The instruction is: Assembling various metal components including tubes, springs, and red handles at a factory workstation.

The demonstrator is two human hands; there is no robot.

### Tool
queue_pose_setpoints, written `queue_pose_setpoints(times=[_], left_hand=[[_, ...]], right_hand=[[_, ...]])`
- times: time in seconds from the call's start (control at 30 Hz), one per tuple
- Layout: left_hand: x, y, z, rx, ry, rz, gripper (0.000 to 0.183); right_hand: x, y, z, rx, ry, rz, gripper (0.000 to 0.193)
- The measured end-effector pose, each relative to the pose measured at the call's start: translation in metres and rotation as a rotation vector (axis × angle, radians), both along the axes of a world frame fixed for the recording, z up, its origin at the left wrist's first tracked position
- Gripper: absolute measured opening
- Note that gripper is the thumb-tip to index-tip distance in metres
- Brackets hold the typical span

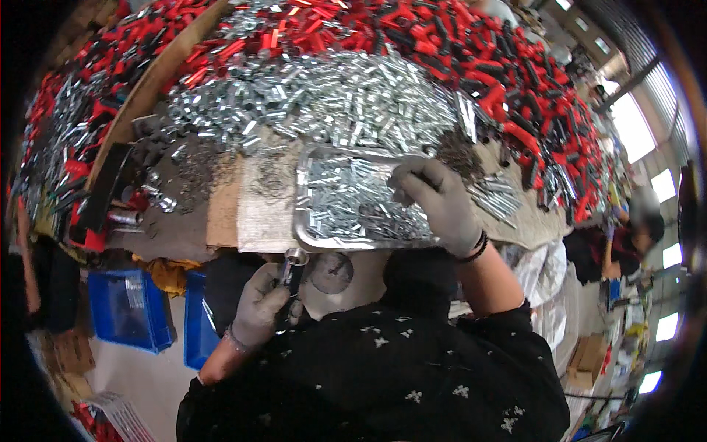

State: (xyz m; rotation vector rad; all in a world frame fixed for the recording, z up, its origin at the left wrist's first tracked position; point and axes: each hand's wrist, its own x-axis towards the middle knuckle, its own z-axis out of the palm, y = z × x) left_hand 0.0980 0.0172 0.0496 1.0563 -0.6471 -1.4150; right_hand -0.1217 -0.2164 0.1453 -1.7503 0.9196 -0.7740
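Your left hand (259, 308), gloved, is closed round a metal-ended cylindrical part (296, 258), held just off the near edge of the worktable (173, 234), by the tray's near left corner. Your right hand (445, 206), also gloved, is over the right side of the metal tray (353, 242), fingers curled in; can't tell if it's pinching anything. Tray holds loose small metal pieces (342, 193). Beyond it: heap of shiny metal parts (317, 96), then red and black parts (526, 129) behind and round to the right. Thin metal rods (495, 200) lie right of the tray
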Motion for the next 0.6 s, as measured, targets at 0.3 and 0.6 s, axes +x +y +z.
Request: queue_pose_setpoints(times=[0.3, 0.6], left_hand=[[0.027, 0.026, 0.006, -0.069, -0.104, 0.134, 0.068], [0.093, 0.131, -0.02, 0.422, -0.948, 0.481, 0.056]], right_hand=[[0.236, -0.269, 0.019, -0.805, 0.827, -0.025, 0.05], [0.315, -0.392, 0.008, -0.512, 0.788, 0.169, 0.081]])
